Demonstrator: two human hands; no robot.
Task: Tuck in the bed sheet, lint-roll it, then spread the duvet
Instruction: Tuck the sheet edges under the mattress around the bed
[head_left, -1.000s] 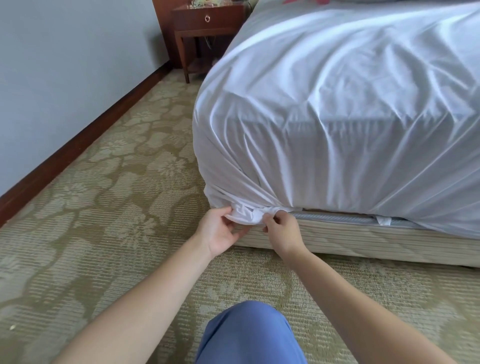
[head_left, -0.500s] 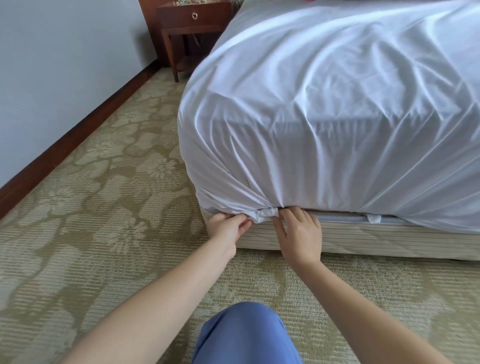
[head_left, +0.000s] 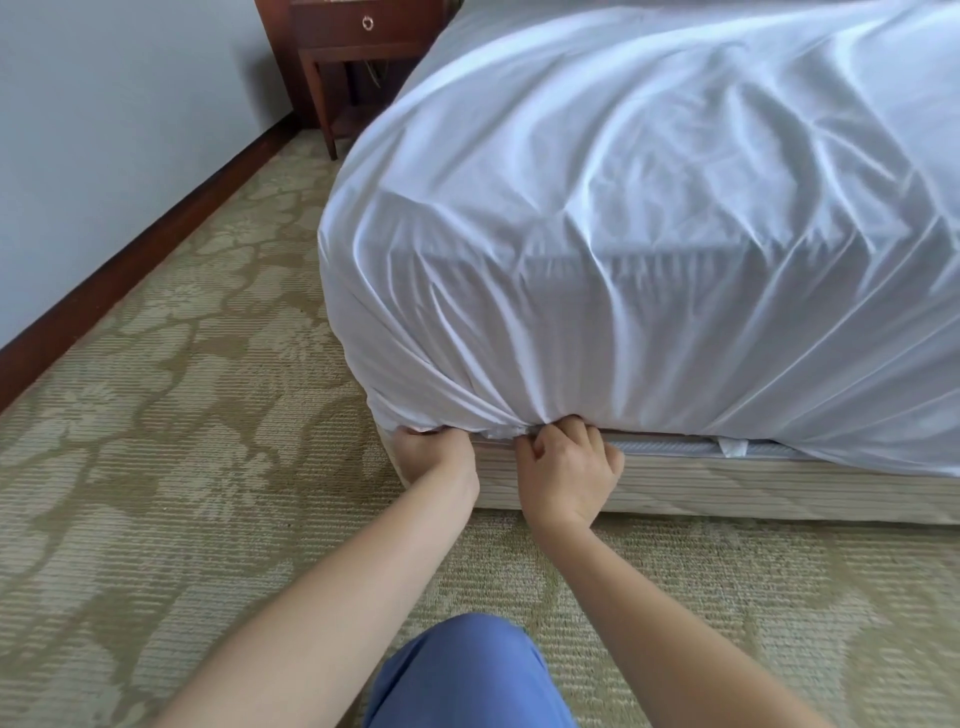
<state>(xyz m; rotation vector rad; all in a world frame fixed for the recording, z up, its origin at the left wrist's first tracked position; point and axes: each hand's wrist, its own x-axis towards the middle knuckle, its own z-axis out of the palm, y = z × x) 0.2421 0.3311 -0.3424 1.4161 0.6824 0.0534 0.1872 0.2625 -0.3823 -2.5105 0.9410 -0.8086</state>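
Observation:
A white bed sheet (head_left: 649, 234) drapes over the near corner of the mattress, wrinkled and drawn down to a gathered bunch at the bottom edge. My left hand (head_left: 434, 460) is at the corner with its fingers hidden beneath the sheet's lower edge. My right hand (head_left: 569, 467) is just to its right, fingers curled, pinching the bunched sheet against the gap above the striped bed base (head_left: 779, 488). A strip of mattress edge (head_left: 670, 448) shows right of my right hand. No lint roller or duvet is in view.
A dark wooden nightstand (head_left: 358, 47) stands by the wall at the bed's far side. A wood baseboard (head_left: 156, 249) runs along the left wall. Patterned carpet (head_left: 182, 415) covers the floor. My blue-clad knee (head_left: 467, 675) is at the bottom.
Both hands have pushed the bunched sheet corner further in under the mattress. My left hand's fingers have gone out of sight, and less loose sheet hangs out.

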